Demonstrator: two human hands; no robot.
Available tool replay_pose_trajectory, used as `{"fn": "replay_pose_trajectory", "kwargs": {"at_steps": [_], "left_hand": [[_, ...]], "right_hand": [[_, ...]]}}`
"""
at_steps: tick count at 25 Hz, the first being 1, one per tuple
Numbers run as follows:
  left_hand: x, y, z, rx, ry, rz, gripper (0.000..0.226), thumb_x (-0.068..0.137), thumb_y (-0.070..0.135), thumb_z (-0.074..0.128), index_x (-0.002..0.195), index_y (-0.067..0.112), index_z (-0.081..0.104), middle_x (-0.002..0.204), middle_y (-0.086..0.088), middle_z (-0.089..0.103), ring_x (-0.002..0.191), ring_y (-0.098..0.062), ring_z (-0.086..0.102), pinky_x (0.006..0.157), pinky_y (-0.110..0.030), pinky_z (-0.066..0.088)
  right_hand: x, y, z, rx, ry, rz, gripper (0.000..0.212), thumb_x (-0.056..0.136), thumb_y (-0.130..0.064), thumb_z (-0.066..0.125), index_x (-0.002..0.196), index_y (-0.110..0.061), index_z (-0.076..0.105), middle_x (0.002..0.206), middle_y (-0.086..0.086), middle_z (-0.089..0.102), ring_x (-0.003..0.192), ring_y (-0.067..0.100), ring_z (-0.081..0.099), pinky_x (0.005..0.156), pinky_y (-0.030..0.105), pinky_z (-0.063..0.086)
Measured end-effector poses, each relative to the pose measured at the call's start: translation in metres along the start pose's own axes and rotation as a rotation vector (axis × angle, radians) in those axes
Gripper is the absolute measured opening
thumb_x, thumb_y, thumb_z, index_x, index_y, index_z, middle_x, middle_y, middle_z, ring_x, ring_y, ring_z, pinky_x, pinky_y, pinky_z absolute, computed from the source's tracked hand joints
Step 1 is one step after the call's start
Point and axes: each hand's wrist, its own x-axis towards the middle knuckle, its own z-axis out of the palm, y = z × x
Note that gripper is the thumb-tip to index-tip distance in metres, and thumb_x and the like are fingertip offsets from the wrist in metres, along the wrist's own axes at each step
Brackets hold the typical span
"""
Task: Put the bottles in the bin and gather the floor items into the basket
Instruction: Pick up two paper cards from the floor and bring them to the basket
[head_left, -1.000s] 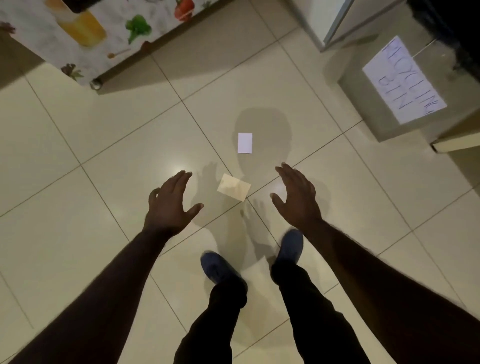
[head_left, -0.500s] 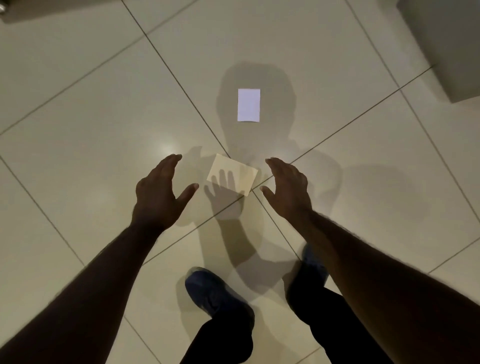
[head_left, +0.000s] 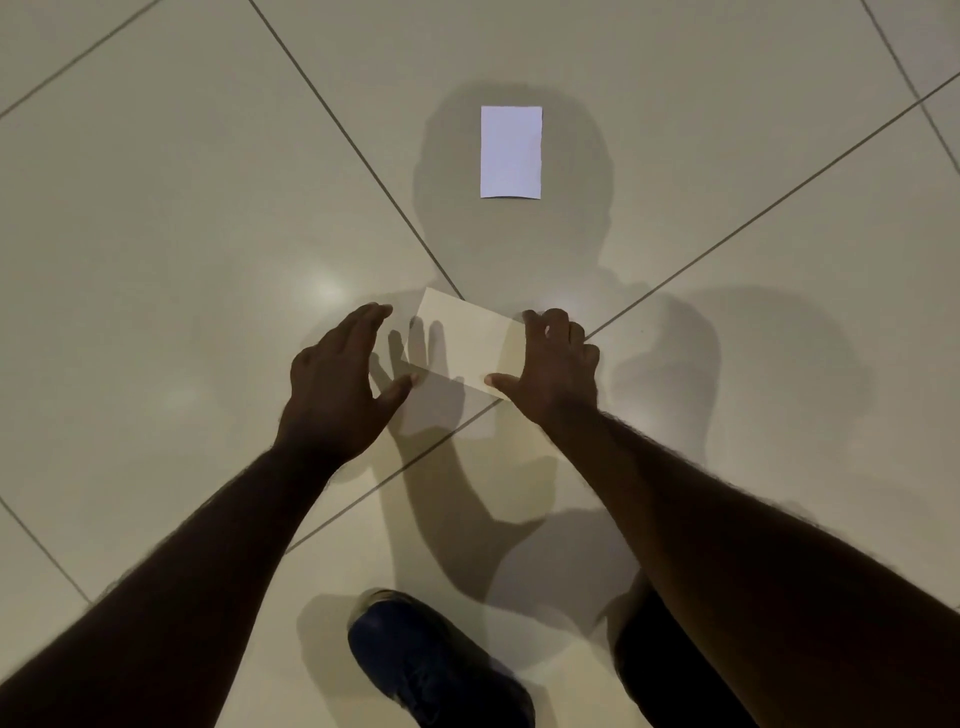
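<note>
A cream card (head_left: 462, 343) lies slantwise over a tile joint just ahead of me. My right hand (head_left: 558, 369) is on its right end, fingers curled over the far edge and thumb at the near edge. My left hand (head_left: 337, 384) hovers beside the card's left end with fingers spread, its thumb close to the near left corner, holding nothing. A white rectangular paper (head_left: 511, 152) lies flat on the floor farther ahead, apart from both hands. No bottles, bin or basket are in view.
Pale glossy floor tiles (head_left: 156, 234) with dark joints fill the view. My blue shoe (head_left: 431, 665) stands below the hands and my dark trouser leg (head_left: 670, 670) is under the right forearm. My shadow falls over both papers.
I have bent lower, so the floor looks closer. Both hands moved forward to the cream card; the right hand closed on its right end and the left came up beside it.
</note>
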Motion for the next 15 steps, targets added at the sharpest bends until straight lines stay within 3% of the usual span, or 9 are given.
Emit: {"fn": "replay_pose_trajectory", "kwargs": {"at_steps": [7, 10, 12, 15], "left_hand": [[0.008, 0.002, 0.012, -0.018, -0.039, -0.009, 0.076, 0.083, 0.037, 0.070, 0.147, 0.015, 0.035, 0.152, -0.004, 0.040, 0.134, -0.027, 0.045, 0.106, -0.056, 0.036], [0.015, 0.005, 0.011, -0.013, -0.049, -0.016, 0.076, 0.084, 0.037, 0.070, 0.148, 0.016, 0.034, 0.154, -0.003, 0.037, 0.138, -0.026, 0.040, 0.109, -0.057, 0.032], [0.021, 0.007, 0.011, -0.009, -0.040, -0.019, 0.075, 0.085, 0.037, 0.069, 0.148, 0.017, 0.033, 0.154, -0.003, 0.036, 0.139, -0.026, 0.038, 0.110, -0.056, 0.031], [0.035, 0.016, 0.010, -0.004, -0.040, 0.002, 0.080, 0.082, 0.040, 0.072, 0.148, 0.018, 0.033, 0.155, -0.003, 0.035, 0.140, -0.026, 0.036, 0.111, -0.056, 0.030]], "right_hand": [[0.020, 0.003, 0.012, -0.042, 0.002, 0.054, 0.089, 0.055, -0.063, 0.082, 0.122, -0.017, 0.046, 0.126, 0.009, 0.047, 0.113, 0.026, 0.046, 0.094, 0.041, 0.044], [0.025, -0.001, 0.008, 0.001, -0.043, 0.053, 0.084, 0.055, -0.055, 0.087, 0.118, -0.015, 0.049, 0.124, 0.009, 0.050, 0.114, 0.027, 0.049, 0.094, 0.043, 0.047], [0.027, 0.000, 0.007, 0.147, -0.073, 0.031, 0.070, 0.060, -0.039, 0.090, 0.111, -0.016, 0.048, 0.116, 0.007, 0.058, 0.109, 0.027, 0.057, 0.088, 0.039, 0.053], [0.029, 0.009, 0.000, 0.545, -0.164, 0.017, 0.051, 0.071, -0.015, 0.085, 0.097, -0.024, 0.042, 0.105, 0.003, 0.062, 0.099, 0.026, 0.064, 0.064, 0.024, 0.057]]}}
